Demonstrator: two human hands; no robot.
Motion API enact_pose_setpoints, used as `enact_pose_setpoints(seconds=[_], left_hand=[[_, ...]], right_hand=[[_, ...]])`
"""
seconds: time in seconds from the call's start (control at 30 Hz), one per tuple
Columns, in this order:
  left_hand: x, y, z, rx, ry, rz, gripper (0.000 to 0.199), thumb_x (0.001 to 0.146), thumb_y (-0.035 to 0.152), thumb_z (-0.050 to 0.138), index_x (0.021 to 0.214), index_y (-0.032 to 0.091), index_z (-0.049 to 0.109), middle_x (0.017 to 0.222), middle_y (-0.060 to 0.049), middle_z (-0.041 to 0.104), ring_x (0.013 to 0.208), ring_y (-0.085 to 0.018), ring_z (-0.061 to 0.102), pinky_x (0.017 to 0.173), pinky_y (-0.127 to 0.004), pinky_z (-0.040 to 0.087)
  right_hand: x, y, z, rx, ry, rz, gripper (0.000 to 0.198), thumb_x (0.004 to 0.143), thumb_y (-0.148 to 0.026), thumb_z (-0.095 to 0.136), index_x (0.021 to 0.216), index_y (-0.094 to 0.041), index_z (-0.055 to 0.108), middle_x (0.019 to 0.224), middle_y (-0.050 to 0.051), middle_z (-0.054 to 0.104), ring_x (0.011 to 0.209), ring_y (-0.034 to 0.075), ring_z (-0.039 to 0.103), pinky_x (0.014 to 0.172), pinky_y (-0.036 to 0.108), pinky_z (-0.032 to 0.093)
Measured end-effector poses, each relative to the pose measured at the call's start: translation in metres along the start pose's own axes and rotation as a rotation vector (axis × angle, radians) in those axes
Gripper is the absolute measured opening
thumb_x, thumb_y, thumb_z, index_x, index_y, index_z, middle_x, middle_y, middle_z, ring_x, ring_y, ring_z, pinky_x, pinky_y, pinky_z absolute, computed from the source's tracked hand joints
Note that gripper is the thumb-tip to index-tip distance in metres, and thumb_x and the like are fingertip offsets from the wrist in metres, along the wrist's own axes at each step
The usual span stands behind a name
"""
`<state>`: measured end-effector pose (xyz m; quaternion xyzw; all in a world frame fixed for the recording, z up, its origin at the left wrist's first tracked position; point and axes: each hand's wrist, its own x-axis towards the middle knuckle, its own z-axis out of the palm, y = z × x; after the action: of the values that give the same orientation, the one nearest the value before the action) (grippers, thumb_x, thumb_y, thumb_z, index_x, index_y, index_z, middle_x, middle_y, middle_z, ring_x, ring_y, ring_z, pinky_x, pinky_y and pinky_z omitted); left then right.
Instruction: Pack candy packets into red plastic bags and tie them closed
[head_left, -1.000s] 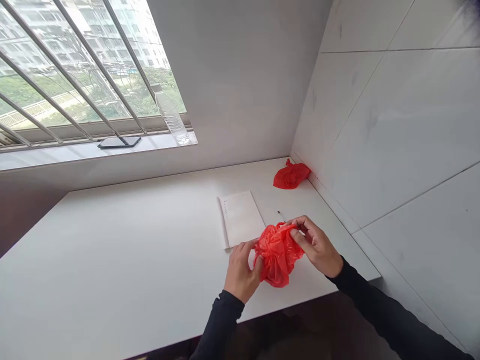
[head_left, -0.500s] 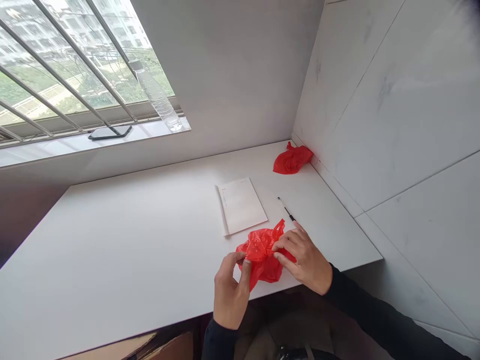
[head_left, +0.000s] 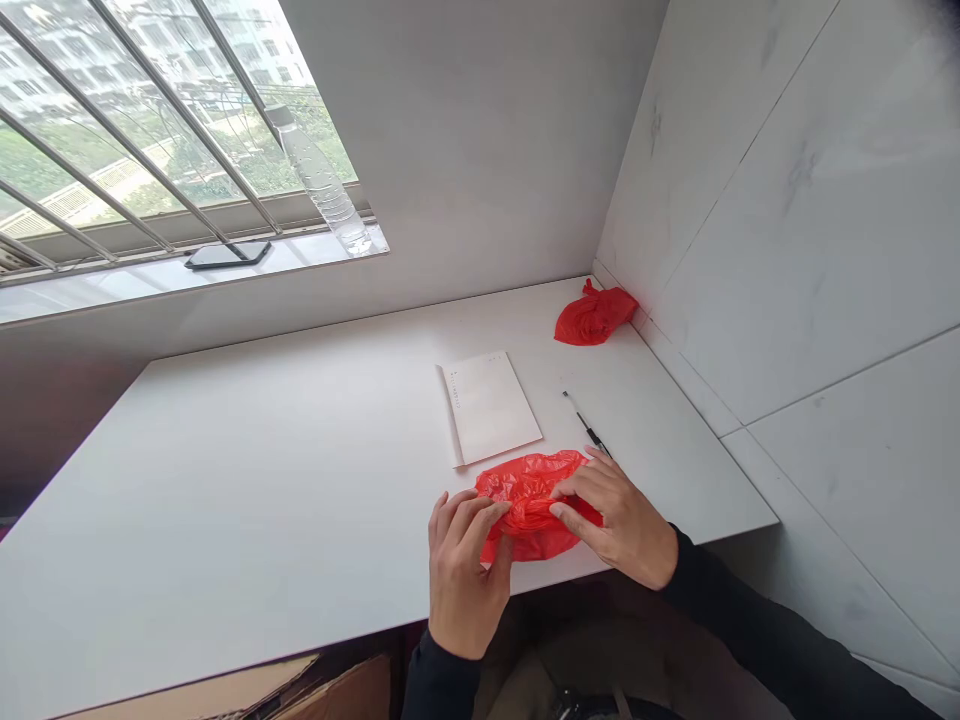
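A thin red plastic bag (head_left: 536,480) lies crumpled at the front edge of the white table (head_left: 285,480), its middle gathered between my hands. My left hand (head_left: 469,570) pinches the bag's left side between thumb and fingers. From the right, my right hand (head_left: 619,515) grips the gathered part with thumb and fingertips. Just beyond the bag lies a white paper pad (head_left: 495,408) with small print along its left side. A black-and-clear pen (head_left: 589,428) rests beyond my right hand, its near end partly hidden by the fingers.
Another red plastic bag (head_left: 596,315), bunched up, sits in the far right corner against the tiled wall (head_left: 825,250). On the window sill stand a clear water bottle (head_left: 322,180) and, lying flat, a dark phone (head_left: 228,255). Cardboard (head_left: 337,695) shows below the table's front edge.
The red bag's upright loop has gone down and the bag is spread wider and flatter. My left hand has turned over it, fingers further onto the bag. The view has shifted slightly.
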<state>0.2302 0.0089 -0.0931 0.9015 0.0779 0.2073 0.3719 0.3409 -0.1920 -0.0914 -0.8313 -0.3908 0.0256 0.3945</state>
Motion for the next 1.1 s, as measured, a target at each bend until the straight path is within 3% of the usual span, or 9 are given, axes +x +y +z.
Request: enact_pose_setpoints(seconds=[0.1, 0.17, 0.27, 0.4, 0.53, 0.67, 0.8, 0.97, 1.1], left_hand=[[-0.002, -0.011, -0.011, -0.036, 0.088, -0.136, 0.015, 0.097, 0.025, 0.055, 0.104, 0.025, 0.068, 0.098, -0.004, 0.072, 0.095, -0.023, 0.066, 0.096, -0.046, 0.051], [-0.004, -0.013, -0.020, -0.067, 0.141, -0.234, 0.019, 0.100, 0.030, 0.052, 0.112, 0.025, 0.066, 0.107, -0.006, 0.071, 0.096, -0.022, 0.066, 0.084, -0.038, 0.055], [-0.005, 0.000, -0.025, -0.106, 0.192, -0.283, 0.034, 0.098, 0.032, 0.057, 0.131, 0.029, 0.058, 0.129, -0.006, 0.063, 0.118, -0.023, 0.059, 0.099, -0.038, 0.050], [0.000, 0.027, -0.024, -0.059, 0.146, -0.121, 0.040, 0.091, 0.023, 0.064, 0.131, 0.031, 0.061, 0.126, -0.005, 0.057, 0.119, -0.022, 0.055, 0.095, -0.033, 0.050], [-0.001, 0.035, -0.029, -0.009, 0.244, -0.069, 0.028, 0.090, 0.017, 0.063, 0.112, 0.030, 0.073, 0.108, -0.005, 0.051, 0.102, -0.021, 0.056, 0.086, -0.033, 0.051], [-0.013, 0.038, -0.038, -0.097, 0.179, -0.091, 0.040, 0.089, 0.017, 0.065, 0.124, 0.035, 0.070, 0.089, -0.002, 0.058, 0.082, -0.017, 0.059, 0.071, -0.028, 0.053], [-0.019, 0.047, -0.043, -0.269, 0.172, -0.262, 0.028, 0.091, 0.025, 0.066, 0.117, 0.033, 0.072, 0.105, -0.001, 0.073, 0.091, -0.020, 0.069, 0.080, -0.029, 0.058], [-0.016, 0.055, -0.045, -0.434, 0.174, -0.444, 0.018, 0.089, 0.042, 0.068, 0.096, 0.026, 0.074, 0.098, -0.004, 0.073, 0.086, -0.021, 0.069, 0.080, -0.029, 0.058], [-0.017, 0.048, -0.037, -0.757, 0.131, -0.545, 0.029, 0.088, 0.051, 0.067, 0.091, 0.023, 0.073, 0.098, -0.006, 0.070, 0.090, -0.022, 0.068, 0.081, -0.027, 0.058]], right_hand=[[-0.004, 0.004, -0.015, 0.092, 0.103, 0.233, 0.019, 0.103, -0.040, 0.046, 0.094, -0.026, 0.057, 0.084, 0.001, 0.064, 0.078, 0.020, 0.061, 0.089, 0.042, 0.051], [-0.009, 0.008, -0.026, 0.146, 0.182, 0.386, 0.022, 0.102, -0.046, 0.047, 0.097, -0.026, 0.056, 0.085, 0.001, 0.063, 0.078, 0.020, 0.061, 0.072, 0.035, 0.052], [-0.014, 0.006, -0.033, 0.194, 0.223, 0.448, 0.021, 0.101, -0.047, 0.050, 0.099, -0.027, 0.055, 0.092, 0.001, 0.063, 0.088, 0.021, 0.063, 0.074, 0.033, 0.051], [-0.016, -0.017, -0.033, 0.179, 0.260, 0.345, 0.009, 0.099, -0.036, 0.055, 0.103, -0.028, 0.052, 0.107, 0.003, 0.062, 0.104, 0.024, 0.061, 0.088, 0.039, 0.050], [-0.016, -0.051, -0.037, 0.190, 0.405, 0.004, 0.027, 0.091, -0.013, 0.058, 0.109, -0.031, 0.049, 0.111, 0.004, 0.059, 0.107, 0.024, 0.058, 0.092, 0.044, 0.049], [-0.004, -0.067, -0.030, 0.165, 0.058, -0.236, 0.035, 0.095, -0.007, 0.048, 0.124, -0.028, 0.049, 0.112, 0.005, 0.065, 0.104, 0.023, 0.060, 0.090, 0.041, 0.050], [0.010, -0.060, -0.015, 0.018, -0.133, -0.117, 0.021, 0.104, -0.019, 0.038, 0.111, -0.022, 0.058, 0.092, 0.003, 0.069, 0.081, 0.021, 0.062, 0.075, 0.037, 0.047], [0.010, -0.046, -0.013, -0.158, -0.365, 0.027, 0.034, 0.106, -0.029, 0.033, 0.083, -0.024, 0.058, 0.069, -0.002, 0.063, 0.062, 0.018, 0.058, 0.059, 0.034, 0.038], [0.009, -0.038, -0.015, -0.334, -0.405, 0.046, 0.034, 0.106, -0.032, 0.028, 0.106, -0.022, 0.060, 0.071, 0.001, 0.066, 0.053, 0.020, 0.058, 0.049, 0.035, 0.033]])
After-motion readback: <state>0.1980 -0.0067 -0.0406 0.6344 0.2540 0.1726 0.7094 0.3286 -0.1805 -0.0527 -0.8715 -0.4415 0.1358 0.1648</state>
